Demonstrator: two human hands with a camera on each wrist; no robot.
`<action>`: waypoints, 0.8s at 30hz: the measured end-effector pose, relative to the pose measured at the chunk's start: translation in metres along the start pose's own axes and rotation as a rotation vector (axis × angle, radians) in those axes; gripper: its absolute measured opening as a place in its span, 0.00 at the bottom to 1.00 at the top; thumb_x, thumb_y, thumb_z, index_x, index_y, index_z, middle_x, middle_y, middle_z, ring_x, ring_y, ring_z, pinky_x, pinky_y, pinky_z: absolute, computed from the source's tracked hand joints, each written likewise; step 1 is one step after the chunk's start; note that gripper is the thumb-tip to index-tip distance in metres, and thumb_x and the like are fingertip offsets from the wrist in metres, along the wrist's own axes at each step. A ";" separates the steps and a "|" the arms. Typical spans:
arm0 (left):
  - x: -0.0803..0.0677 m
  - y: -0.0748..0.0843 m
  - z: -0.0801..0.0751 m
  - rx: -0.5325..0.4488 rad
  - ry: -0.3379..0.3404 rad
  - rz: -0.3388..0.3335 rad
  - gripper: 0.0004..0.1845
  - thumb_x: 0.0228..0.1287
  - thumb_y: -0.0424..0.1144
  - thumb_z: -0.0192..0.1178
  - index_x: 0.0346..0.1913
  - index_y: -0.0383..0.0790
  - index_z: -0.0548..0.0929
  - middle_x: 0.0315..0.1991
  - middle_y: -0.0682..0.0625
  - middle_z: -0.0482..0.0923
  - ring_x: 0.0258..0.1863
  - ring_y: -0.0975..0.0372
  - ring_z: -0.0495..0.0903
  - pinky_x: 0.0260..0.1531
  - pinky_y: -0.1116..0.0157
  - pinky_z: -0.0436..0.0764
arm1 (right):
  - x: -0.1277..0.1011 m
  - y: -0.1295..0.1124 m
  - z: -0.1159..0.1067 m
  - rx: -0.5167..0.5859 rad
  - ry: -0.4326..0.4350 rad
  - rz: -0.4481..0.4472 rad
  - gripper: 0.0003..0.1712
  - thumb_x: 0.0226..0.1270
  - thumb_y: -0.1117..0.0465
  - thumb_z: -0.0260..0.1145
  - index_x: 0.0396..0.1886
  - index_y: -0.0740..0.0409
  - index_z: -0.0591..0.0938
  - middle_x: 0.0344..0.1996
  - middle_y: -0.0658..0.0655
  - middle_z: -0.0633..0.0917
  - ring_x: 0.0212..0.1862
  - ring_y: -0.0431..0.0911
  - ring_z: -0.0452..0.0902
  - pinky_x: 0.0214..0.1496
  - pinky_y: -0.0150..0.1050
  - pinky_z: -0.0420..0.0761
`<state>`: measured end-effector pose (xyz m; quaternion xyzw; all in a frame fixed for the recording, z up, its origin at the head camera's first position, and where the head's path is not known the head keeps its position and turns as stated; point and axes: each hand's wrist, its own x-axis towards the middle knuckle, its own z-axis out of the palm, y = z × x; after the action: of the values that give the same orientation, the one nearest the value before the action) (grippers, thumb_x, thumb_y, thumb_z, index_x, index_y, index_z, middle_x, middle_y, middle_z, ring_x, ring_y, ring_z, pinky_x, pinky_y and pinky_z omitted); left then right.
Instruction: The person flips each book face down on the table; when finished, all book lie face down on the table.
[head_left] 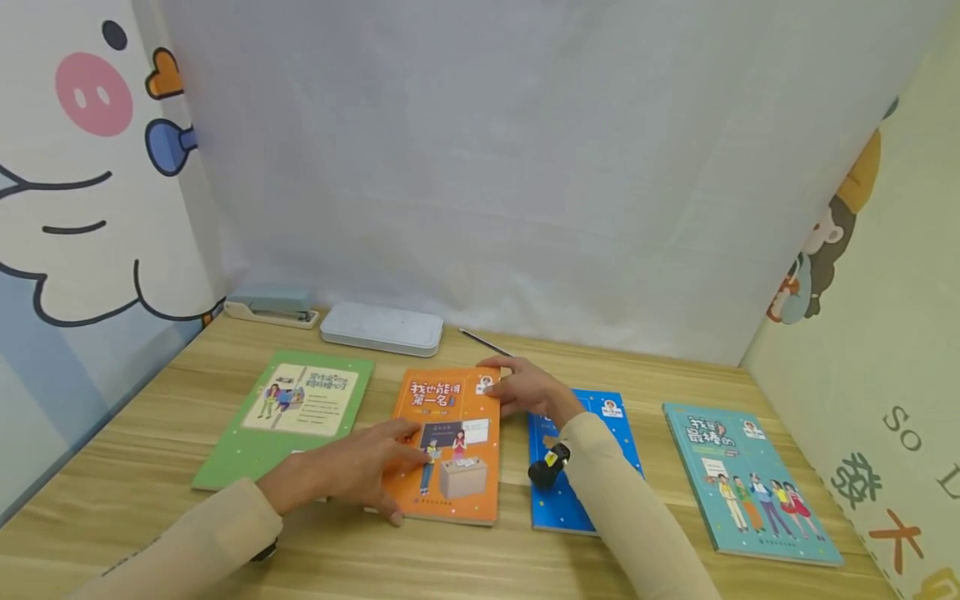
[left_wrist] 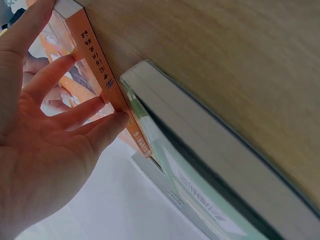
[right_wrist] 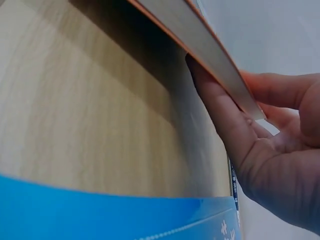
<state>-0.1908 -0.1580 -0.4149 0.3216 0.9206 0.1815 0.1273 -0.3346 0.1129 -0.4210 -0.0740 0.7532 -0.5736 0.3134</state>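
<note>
An orange book (head_left: 442, 487) with cartoon figures lies between both hands. My right hand (head_left: 528, 390) pinches its upper right corner, thumb on the cover and fingers underneath; in the right wrist view that edge of the orange book (right_wrist: 215, 60) is raised off the table. My left hand (head_left: 352, 467) touches the orange book's left side with extended fingers, which rest along the spine (left_wrist: 92, 55) in the left wrist view. Left of it lies a green book (head_left: 247, 450), close beside the spine. A blue book (head_left: 562, 508) lies under my right wrist, partly hidden.
A teal book (head_left: 757, 475) lies at the far right of the wooden table (head_left: 360, 558). Along the back stand a stapler (head_left: 272, 305), a white case (head_left: 382, 327) and a pencil (head_left: 483, 342). A white curtain (head_left: 525, 183) and printed side walls enclose the table.
</note>
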 end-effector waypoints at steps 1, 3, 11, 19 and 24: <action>0.000 0.000 0.000 0.000 0.002 0.004 0.42 0.44 0.57 0.79 0.66 0.49 0.79 0.75 0.37 0.60 0.73 0.42 0.62 0.67 0.41 0.69 | 0.000 0.000 0.000 0.008 0.005 -0.004 0.31 0.73 0.71 0.58 0.73 0.54 0.68 0.62 0.69 0.77 0.46 0.53 0.84 0.51 0.51 0.86; 0.000 0.000 0.001 -0.003 0.003 0.005 0.43 0.44 0.57 0.79 0.66 0.50 0.79 0.76 0.38 0.59 0.73 0.43 0.61 0.67 0.42 0.69 | 0.000 0.000 0.000 0.027 0.018 -0.017 0.30 0.73 0.71 0.58 0.72 0.54 0.69 0.62 0.69 0.77 0.46 0.53 0.85 0.51 0.50 0.86; -0.002 -0.002 0.002 0.013 0.031 0.018 0.44 0.45 0.58 0.78 0.69 0.53 0.76 0.76 0.39 0.58 0.74 0.42 0.60 0.68 0.41 0.68 | -0.002 0.000 -0.001 0.084 0.059 -0.080 0.29 0.71 0.71 0.58 0.71 0.55 0.72 0.59 0.68 0.78 0.41 0.51 0.86 0.40 0.42 0.88; -0.005 0.002 0.002 0.129 0.149 0.027 0.45 0.43 0.61 0.78 0.67 0.49 0.77 0.74 0.37 0.62 0.73 0.40 0.63 0.69 0.39 0.65 | -0.009 -0.009 -0.004 0.158 0.032 -0.122 0.32 0.70 0.73 0.56 0.74 0.58 0.68 0.55 0.67 0.79 0.40 0.50 0.86 0.36 0.41 0.88; -0.004 0.007 0.001 0.127 0.197 0.010 0.46 0.43 0.61 0.78 0.68 0.49 0.76 0.75 0.37 0.61 0.73 0.38 0.62 0.67 0.37 0.65 | -0.014 -0.016 -0.007 0.194 0.030 -0.147 0.33 0.70 0.74 0.55 0.74 0.60 0.66 0.51 0.65 0.81 0.36 0.49 0.87 0.33 0.40 0.87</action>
<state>-0.1831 -0.1552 -0.4120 0.3141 0.9367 0.1541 0.0144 -0.3315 0.1195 -0.4004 -0.0897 0.6913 -0.6663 0.2648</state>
